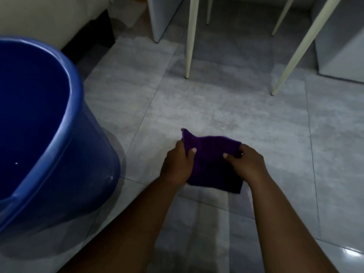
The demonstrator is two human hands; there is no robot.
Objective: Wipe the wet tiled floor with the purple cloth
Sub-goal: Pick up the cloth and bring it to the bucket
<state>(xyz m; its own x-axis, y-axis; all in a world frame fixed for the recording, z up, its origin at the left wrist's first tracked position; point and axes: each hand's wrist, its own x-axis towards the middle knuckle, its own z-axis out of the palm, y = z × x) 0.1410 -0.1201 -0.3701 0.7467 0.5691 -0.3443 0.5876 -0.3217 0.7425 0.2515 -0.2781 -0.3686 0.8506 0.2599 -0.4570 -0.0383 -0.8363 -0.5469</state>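
Observation:
A purple cloth (211, 160) hangs between my two hands over the grey tiled floor (216, 107). My left hand (177, 164) grips its left edge, thumb on top, and one corner of the cloth sticks up past the fingers. My right hand (248, 162) grips the right edge the same way. The cloth's lower part droops down toward the tiles, dark in shadow. I cannot tell whether it touches the floor. Darker wet patches and glossy sheen show on the tiles.
A large blue bucket (65, 138) stands close on the left. Cream chair legs (190, 46) (295, 54) stand ahead, with grey cabinet bases (338, 46) behind them. A pale sofa with a dark foot (94, 34) is at the far left.

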